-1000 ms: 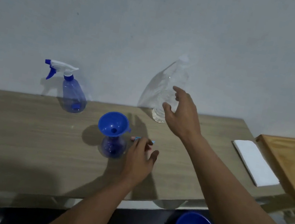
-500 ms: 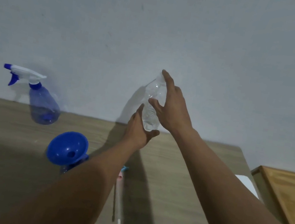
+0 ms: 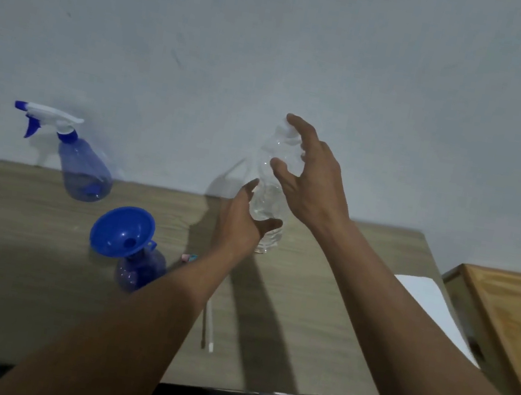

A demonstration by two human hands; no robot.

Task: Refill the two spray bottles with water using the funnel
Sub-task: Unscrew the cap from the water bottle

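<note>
Currently, left hand [image 3: 240,225] gripping clear water bottle [image 3: 268,205] low, right hand [image 3: 312,185] curled round its top, funnel [image 3: 122,231] seated in open spray bottle [image 3: 139,272] nearby.

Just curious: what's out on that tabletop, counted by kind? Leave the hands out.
Spray bottles: 2 (capped spray bottle, open spray bottle)
Funnel: 1
Clear water bottle: 1
Thin white tube: 1
White cloth: 1
Total: 6
</note>
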